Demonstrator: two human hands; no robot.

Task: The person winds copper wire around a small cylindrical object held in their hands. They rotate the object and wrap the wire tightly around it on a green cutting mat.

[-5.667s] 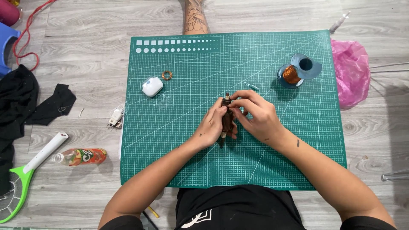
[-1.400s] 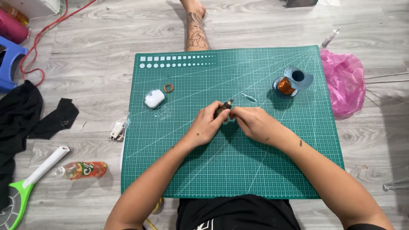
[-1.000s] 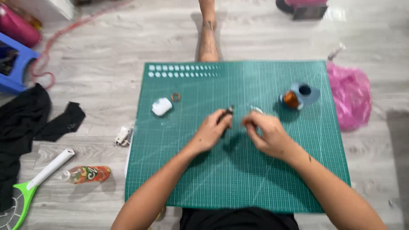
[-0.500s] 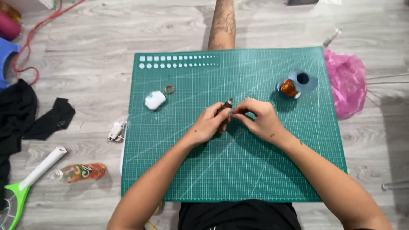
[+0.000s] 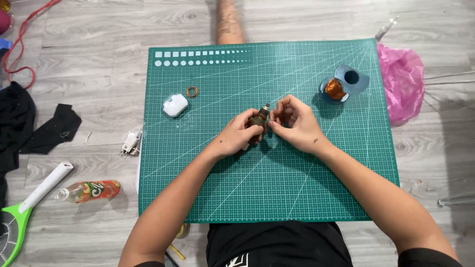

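While left hand [image 5: 236,136] grips motor rotor [image 5: 258,120], right hand [image 5: 293,123] fingers pinch tip.

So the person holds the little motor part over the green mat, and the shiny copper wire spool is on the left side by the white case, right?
Not quite. The head view shows the copper wire spool on the green mat's right side, far from the white case. Both hands, left and right, do hold the motor part.
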